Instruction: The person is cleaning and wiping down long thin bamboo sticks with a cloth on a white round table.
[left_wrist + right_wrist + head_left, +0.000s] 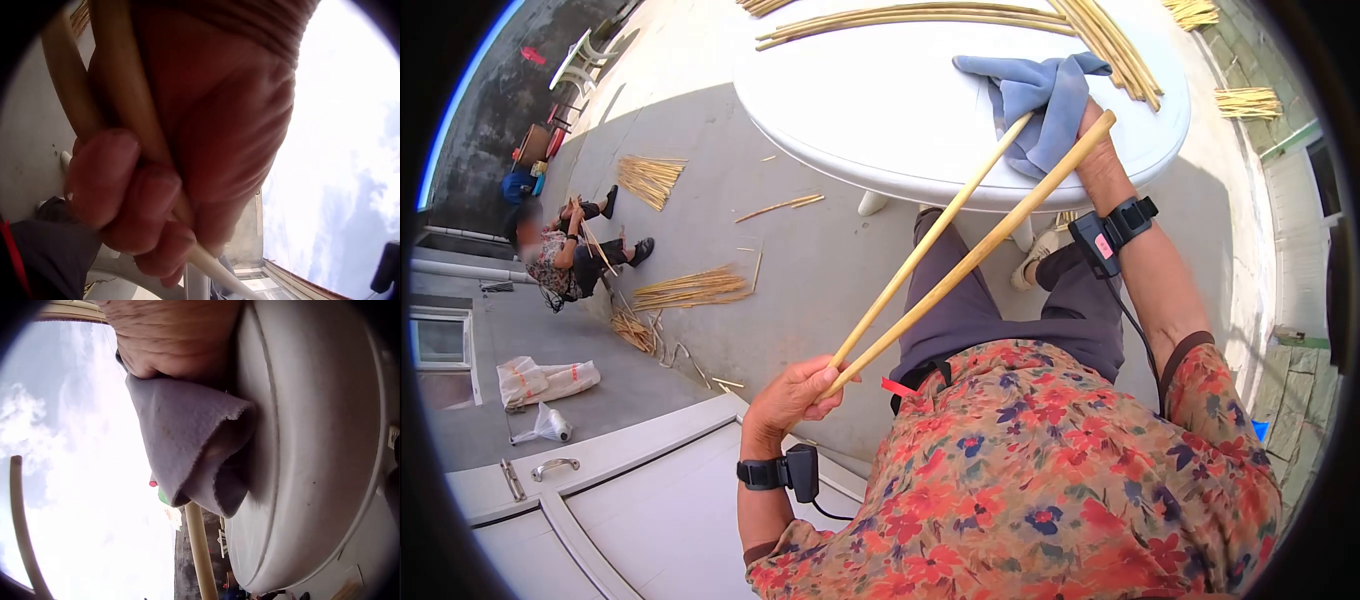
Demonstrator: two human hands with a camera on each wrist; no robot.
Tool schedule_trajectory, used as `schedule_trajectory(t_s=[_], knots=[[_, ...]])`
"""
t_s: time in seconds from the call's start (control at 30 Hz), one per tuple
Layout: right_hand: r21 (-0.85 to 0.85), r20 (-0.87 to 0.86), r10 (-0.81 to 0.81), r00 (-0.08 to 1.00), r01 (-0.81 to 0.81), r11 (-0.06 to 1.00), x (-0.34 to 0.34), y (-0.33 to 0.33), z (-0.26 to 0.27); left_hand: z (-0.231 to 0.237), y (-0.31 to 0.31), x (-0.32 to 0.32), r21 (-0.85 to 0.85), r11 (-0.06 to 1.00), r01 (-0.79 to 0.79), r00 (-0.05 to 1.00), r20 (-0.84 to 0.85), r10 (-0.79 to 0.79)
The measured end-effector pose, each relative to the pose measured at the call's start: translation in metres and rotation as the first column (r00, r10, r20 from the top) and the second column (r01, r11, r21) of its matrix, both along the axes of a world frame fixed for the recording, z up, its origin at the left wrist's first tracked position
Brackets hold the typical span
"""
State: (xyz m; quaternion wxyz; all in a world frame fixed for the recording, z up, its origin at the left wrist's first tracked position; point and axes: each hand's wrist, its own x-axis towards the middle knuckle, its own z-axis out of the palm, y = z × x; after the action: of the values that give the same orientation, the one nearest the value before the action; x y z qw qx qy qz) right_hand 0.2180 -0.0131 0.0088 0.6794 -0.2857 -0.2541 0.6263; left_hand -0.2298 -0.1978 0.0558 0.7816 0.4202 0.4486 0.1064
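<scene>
The left hand (pixel 795 397) grips two sticks (pixel 980 246), seemingly to steady them, while the right hand (pixel 178 344) clasps a cloth (pixel 1055 108) about one

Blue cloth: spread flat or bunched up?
Bunched up. Head view shows the blue cloth gathered in folds at the right hand, with the thinner stick running into it.

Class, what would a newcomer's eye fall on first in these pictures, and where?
Two pale sticks slant across the middle of the head view, between the left hand and the white table. Next comes the blue cloth held in the right hand, at the table's near edge; then the red-flowered shirt, lower right.
</scene>
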Motion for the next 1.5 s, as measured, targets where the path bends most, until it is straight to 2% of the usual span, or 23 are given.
schedule_trajectory(t_s=[0.1,0.2,0.23,0.3,0.33,0.4,0.47,0.53,0.6,0.63,0.7,0.73,0.8,0.83,0.87,0.93,1.1,1.13,1.2,1.27,1.33,1.4,1.5], knots=[[-0.084,-0.137,-0.073,0.988,0.062,0.995,-0.009,-0.010,0.008,-0.006,0.003,0.009,0.046,0.999,0.017,1.000,-0.005,-0.017],[-0.201,-0.225,-0.281,0.933,0.238,0.950,-0.025,-0.025,0.033,0.000,0.010,0.006,0.105,0.994,-0.020,0.998,0.057,0.014],[-0.167,-0.252,-0.262,0.932,0.225,0.960,-0.025,-0.024,0.031,-0.001,0.015,0.006,0.117,0.993,-0.003,0.998,0.057,-0.003],[-0.149,-0.223,-0.247,0.943,0.217,0.965,-0.031,-0.028,0.039,-0.005,0.027,0.008,0.178,0.959,-0.221,0.956,0.235,0.176],[-0.143,-0.190,-0.220,0.957,0.195,0.970,-0.033,-0.030,0.041,-0.002,0.034,0.015,0.193,0.959,-0.208,0.959,0.235,0.161],[-0.065,-0.154,-0.153,0.976,0.144,0.987,-0.032,-0.028,0.036,0.008,0.053,0.045,0.309,0.896,-0.320,0.942,0.204,0.266],[-0.069,-0.041,-0.108,0.993,0.105,0.992,-0.034,-0.025,0.032,0.008,0.076,0.075,0.420,0.865,-0.273,0.961,0.163,0.224],[-0.040,-0.032,-0.029,0.999,0.028,0.999,-0.033,-0.021,0.028,0.006,0.099,0.110,0.527,0.821,-0.220,0.975,0.123,0.182],[-0.047,-0.003,-0.005,1.000,0.005,0.999,-0.037,-0.026,0.036,0.002,0.118,0.147,0.842,0.536,-0.056,0.981,-0.054,0.188],[-0.005,0.029,0.006,1.000,-0.005,1.000,-0.038,-0.027,0.038,0.000,0.128,0.164,0.850,0.525,-0.049,0.985,-0.046,0.166],[0.055,0.098,0.010,0.995,-0.015,0.998,-0.044,-0.033,0.047,-0.001,0.146,0.195,0.993,0.071,0.093,0.979,-0.104,0.176],[0.073,0.136,0.004,0.991,-0.014,0.997,-0.047,-0.036,0.054,0.007,0.147,0.208,0.994,0.061,0.091,0.982,-0.100,0.159],[0.086,0.181,0.030,0.983,-0.046,0.995,-0.046,-0.031,0.052,0.021,0.145,0.229,0.847,0.074,0.526,0.802,-0.523,0.289],[0.070,0.189,-0.011,0.982,-0.002,0.998,-0.047,-0.031,0.052,0.016,0.147,0.233,0.836,-0.047,0.547,0.810,-0.514,0.282],[0.054,0.197,-0.051,0.979,0.041,0.998,-0.049,-0.030,0.051,0.016,0.143,0.237,0.835,-0.058,0.547,0.813,-0.514,0.272],[0.043,0.196,-0.064,0.979,0.057,0.997,-0.048,-0.030,0.050,0.017,0.136,0.247,0.759,-0.008,0.651,0.728,-0.621,0.290],[0.024,0.314,-0.127,0.941,0.126,0.992,-0.049,-0.027,0.043,0.017,0.124,0.233,0.767,-0.093,0.635,0.752,-0.586,0.302],[0.023,0.311,-0.136,0.941,0.136,0.990,-0.046,-0.028,0.044,0.018,0.120,0.225,0.756,-0.088,0.649,0.745,-0.606,0.280],[-0.023,0.104,-0.157,0.982,0.160,0.987,-0.042,-0.029,0.045,0.015,0.107,0.205,0.740,-0.091,0.666,0.734,-0.629,0.257],[-0.028,0.109,-0.169,0.980,0.173,0.985,-0.042,-0.029,0.046,0.008,0.090,0.181,0.741,0.004,0.672,0.723,-0.657,0.212],[-0.050,0.128,-0.180,0.975,0.187,0.981,-0.042,-0.029,0.046,-0.008,0.080,0.147,0.794,-0.025,0.608,0.780,-0.591,0.204],[-0.028,0.117,-0.203,0.972,0.208,0.978,-0.044,-0.028,0.045,-0.026,0.067,0.114,0.778,-0.002,0.628,0.754,-0.609,0.246],[0.011,0.162,-0.205,0.965,0.206,0.979,-0.044,-0.024,0.035,-0.029,0.048,0.086,0.826,0.030,0.563,0.796,-0.552,0.247]])
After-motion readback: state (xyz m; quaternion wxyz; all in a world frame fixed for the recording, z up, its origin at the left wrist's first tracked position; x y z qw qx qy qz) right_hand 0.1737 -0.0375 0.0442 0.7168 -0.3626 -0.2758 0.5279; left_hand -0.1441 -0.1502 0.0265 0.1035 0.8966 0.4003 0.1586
